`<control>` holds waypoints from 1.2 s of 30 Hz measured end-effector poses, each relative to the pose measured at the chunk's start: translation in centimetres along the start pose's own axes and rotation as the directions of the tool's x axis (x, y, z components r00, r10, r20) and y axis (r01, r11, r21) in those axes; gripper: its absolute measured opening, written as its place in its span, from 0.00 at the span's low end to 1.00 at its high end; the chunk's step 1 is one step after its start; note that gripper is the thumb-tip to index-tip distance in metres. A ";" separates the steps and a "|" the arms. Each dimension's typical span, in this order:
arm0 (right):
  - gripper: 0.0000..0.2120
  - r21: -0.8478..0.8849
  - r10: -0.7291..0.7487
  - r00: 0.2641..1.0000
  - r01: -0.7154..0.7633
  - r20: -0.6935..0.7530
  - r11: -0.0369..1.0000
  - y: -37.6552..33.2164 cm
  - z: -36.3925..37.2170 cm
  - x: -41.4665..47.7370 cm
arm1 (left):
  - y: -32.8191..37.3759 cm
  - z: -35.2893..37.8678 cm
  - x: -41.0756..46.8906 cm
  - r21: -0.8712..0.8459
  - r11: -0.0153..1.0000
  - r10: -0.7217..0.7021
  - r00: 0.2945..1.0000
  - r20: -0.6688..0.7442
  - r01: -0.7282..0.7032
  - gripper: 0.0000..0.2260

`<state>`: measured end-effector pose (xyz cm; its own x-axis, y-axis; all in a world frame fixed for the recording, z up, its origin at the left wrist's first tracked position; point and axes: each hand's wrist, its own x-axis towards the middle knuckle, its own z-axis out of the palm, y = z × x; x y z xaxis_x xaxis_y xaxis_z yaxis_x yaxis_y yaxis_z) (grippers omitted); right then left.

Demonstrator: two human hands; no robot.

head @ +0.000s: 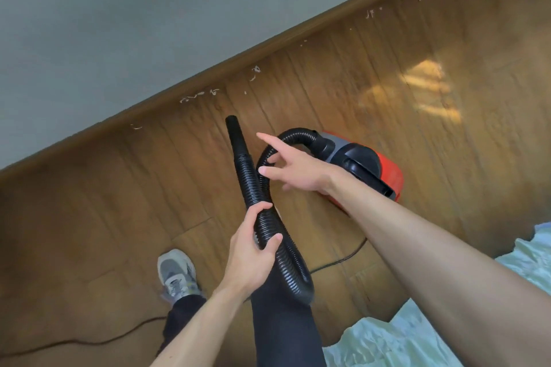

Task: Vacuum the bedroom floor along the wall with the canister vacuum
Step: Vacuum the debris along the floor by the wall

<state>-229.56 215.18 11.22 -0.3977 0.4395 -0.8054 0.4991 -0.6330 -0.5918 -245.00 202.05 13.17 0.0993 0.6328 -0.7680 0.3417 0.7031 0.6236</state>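
Near right, bedding (pixel 417 343): pale, crumpled.
Left hand (pixel 253 253): fingers curled round the ribbed hose (pixel 250 188); nozzle (pixel 234 134) points far, toward the wall.
Right hand (pixel 293 170): fingers spread over the hose loop, gripping nothing; contact unclear.
Canister vacuum (pixel 366 164): red, on the floor just beyond the right hand.
Skirting board (pixel 208 80): pale scraps (pixel 198 95) lie along it.

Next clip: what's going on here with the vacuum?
A person stands on a wooden floor beside a wall. Their left hand holds the black ribbed hose partway along, its nozzle pointing toward the baseboard. The right hand is open, fingers spread, over the hose loop near the red canister vacuum, which sits on the floor. Pale scraps of debris lie along the baseboard, not yet picked up.
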 end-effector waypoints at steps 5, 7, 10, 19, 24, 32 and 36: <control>0.40 -0.054 0.013 0.991 -0.006 0.136 0.999 -3.7 4.8 4.2 | -2.1 -3.5 -1.2 -0.047 0.998 0.045 0.998 -0.034 -0.047 0.25; 0.42 -0.065 0.035 0.985 -0.025 0.167 0.998 -4.6 6.7 5.5 | -3.1 -4.8 -1.6 -0.109 0.993 0.037 0.997 -0.070 -0.045 0.26; 0.43 -0.041 0.069 0.978 -0.062 0.196 0.997 -5.5 9.6 7.1 | -4.7 -6.4 -2.3 -0.182 0.982 0.022 0.993 -0.116 -0.043 0.26; 0.43 -0.193 0.135 0.950 -0.082 0.280 0.978 -8.6 18.5 9.9 | -10.2 -10.9 -5.2 -0.361 0.930 -0.008 0.980 -0.198 -0.066 0.27; 0.42 -0.219 0.150 0.945 -0.087 0.290 0.972 -10.3 23.5 11.6 | -12.8 -14.5 -6.5 -0.449 0.890 -0.012 0.979 -0.204 -0.082 0.27; 0.40 -0.336 0.137 0.942 -0.028 0.306 0.941 -13.8 33.4 15.7 | -18.0 -21.6 -8.2 -0.578 0.806 -0.060 0.954 -0.292 -0.126 0.27; 0.39 -0.425 0.151 0.933 0.002 0.327 0.905 -15.5 38.2 18.1 | -20.6 -24.5 -8.5 -0.622 0.771 -0.109 0.936 -0.334 -0.133 0.26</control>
<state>-273.90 208.60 7.08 -0.5473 0.1055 -0.8303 0.7781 -0.3013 -0.5512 -275.76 190.13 10.45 -0.2566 0.6244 -0.7377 -0.3312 0.6603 0.6741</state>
